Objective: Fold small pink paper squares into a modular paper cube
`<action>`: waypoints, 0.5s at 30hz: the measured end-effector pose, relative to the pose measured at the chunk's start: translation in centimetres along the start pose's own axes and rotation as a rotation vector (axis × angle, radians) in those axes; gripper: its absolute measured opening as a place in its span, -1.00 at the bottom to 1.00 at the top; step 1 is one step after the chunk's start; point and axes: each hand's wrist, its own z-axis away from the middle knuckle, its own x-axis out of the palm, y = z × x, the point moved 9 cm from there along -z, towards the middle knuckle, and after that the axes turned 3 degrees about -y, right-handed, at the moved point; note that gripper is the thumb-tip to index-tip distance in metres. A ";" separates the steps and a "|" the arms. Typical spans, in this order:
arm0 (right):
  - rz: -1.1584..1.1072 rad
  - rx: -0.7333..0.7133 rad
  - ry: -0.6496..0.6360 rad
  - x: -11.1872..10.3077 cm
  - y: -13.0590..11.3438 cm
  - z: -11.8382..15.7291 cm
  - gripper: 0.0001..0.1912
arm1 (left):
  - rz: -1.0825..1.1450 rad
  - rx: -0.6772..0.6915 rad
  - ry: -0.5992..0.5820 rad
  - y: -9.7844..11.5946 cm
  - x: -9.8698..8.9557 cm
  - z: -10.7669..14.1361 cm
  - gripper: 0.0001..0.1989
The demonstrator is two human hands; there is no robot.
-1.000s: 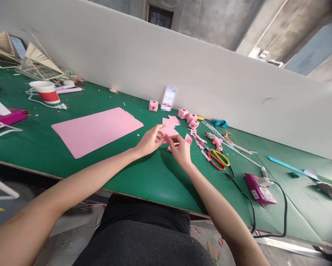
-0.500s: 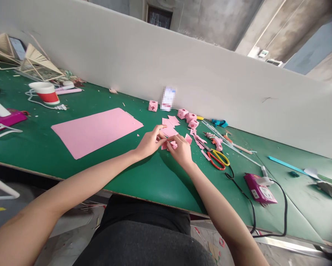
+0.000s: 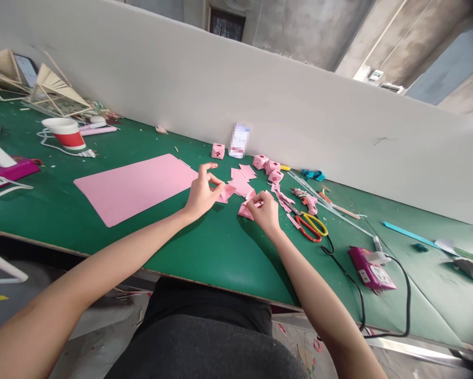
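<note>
Between thumb and a finger, my left hand [image 3: 203, 193] pinches a folded pink paper piece [image 3: 226, 193] just above the green table [image 3: 216, 252]. To its right, my right hand [image 3: 265, 211] has thumb and fingertips pressed together over another pink paper piece [image 3: 245, 211]; what exactly the fingertips grip is hidden. Small pink paper pieces [image 3: 240, 185] lie behind the two hands. Several folded pink cubes with diamond openings [image 3: 260, 161] stand near the wall, one apart on the left [image 3: 218, 151]. A large pink sheet [image 3: 137, 189] lies flat left of my left hand.
Right of my hands are scissors [image 3: 311, 226], a pink glue gun [image 3: 309, 202], clear sticks and a purple power block [image 3: 373, 268] with a black cord. A phone [image 3: 239, 141] leans on the wall. A paper cup [image 3: 65, 131] and wooden stick frames [image 3: 55, 92] stand left.
My hands have moved apart: the left went leftward with a folded pink piece, its fingers more raised. My right hand shifted slightly right, uncovering a pink piece beside its fingertips.
</note>
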 end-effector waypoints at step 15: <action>0.088 -0.251 -0.091 1.5 -3.5 1.2 -0.78 | -0.082 0.108 -0.293 0.5 4.4 1.9 -0.46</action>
